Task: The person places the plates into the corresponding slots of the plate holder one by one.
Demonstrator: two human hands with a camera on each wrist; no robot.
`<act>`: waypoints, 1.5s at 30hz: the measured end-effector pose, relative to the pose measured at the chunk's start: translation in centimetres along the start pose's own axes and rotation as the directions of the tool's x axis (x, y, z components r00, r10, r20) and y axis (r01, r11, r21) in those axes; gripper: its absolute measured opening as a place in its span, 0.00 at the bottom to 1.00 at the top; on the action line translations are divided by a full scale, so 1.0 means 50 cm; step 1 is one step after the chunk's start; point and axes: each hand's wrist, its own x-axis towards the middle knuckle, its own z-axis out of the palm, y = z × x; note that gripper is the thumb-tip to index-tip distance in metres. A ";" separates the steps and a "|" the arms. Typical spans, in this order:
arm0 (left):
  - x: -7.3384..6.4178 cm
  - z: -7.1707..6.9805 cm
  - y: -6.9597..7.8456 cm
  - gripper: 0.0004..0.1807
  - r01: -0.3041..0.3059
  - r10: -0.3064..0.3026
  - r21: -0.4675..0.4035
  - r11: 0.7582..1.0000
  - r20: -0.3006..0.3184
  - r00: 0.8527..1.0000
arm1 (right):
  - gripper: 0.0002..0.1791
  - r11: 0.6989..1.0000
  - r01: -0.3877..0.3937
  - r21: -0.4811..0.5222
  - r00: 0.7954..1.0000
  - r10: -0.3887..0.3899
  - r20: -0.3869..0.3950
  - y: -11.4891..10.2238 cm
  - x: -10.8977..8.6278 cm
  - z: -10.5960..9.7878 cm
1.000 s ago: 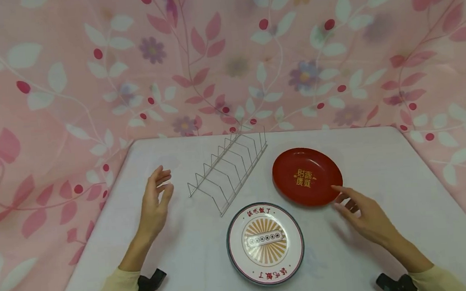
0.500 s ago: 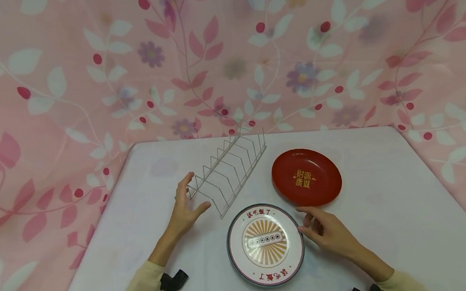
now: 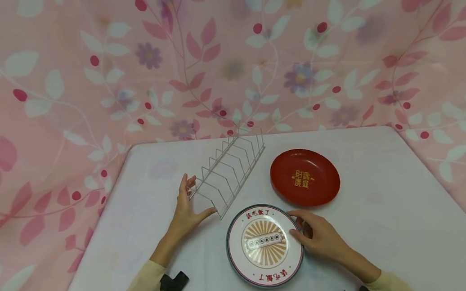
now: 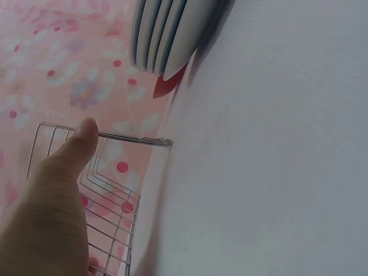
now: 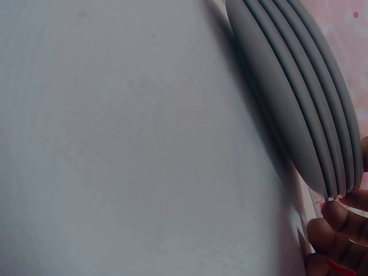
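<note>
A wire dish rack stands slantwise on the white table. My left hand holds its near end, with the fingers at the left corner and the thumb by the right one. In the left wrist view the thumb lies against the rack's end wire. To the right of the rack sits a stack of white plates; the top plate bears a gold sunburst and red characters. My right hand pinches its right rim, thumb above, with other fingers at the stacked edges.
A red oval plate with gold characters lies behind the stack, to the right of the rack. Pink floral cloth hangs behind the white table.
My left hand has moved right onto the near end of the rack. My right hand has left the red plate's edge and come left to the rim of the white plates.
</note>
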 end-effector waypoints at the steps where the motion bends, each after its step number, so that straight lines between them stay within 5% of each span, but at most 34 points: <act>1: -0.002 0.001 -0.001 0.76 0.004 -0.004 -0.001 1.000 0.000 1.000 | 0.24 1.000 -0.001 0.004 1.000 0.001 -0.002 0.000 0.000 0.001; 12: -0.009 0.013 -0.018 0.78 0.005 -0.005 0.059 0.998 0.009 1.000 | 0.21 1.000 -0.009 0.024 0.998 0.010 -0.058 0.007 -0.004 0.011; 25: -0.007 0.012 -0.020 0.76 -0.001 0.001 0.068 0.998 -0.003 1.000 | 0.18 0.974 -0.102 0.203 0.992 0.115 -0.051 0.006 0.000 0.011; 37: -0.004 0.010 -0.020 0.75 -0.004 0.005 0.068 0.998 -0.015 1.000 | 0.20 0.875 -0.253 0.414 0.966 0.253 0.057 -0.017 0.015 -0.048; 45: -0.005 0.011 -0.022 0.76 0.000 0.001 0.064 0.998 -0.003 1.000 | 0.26 0.740 -0.380 0.554 0.925 0.316 0.213 -0.033 0.013 -0.090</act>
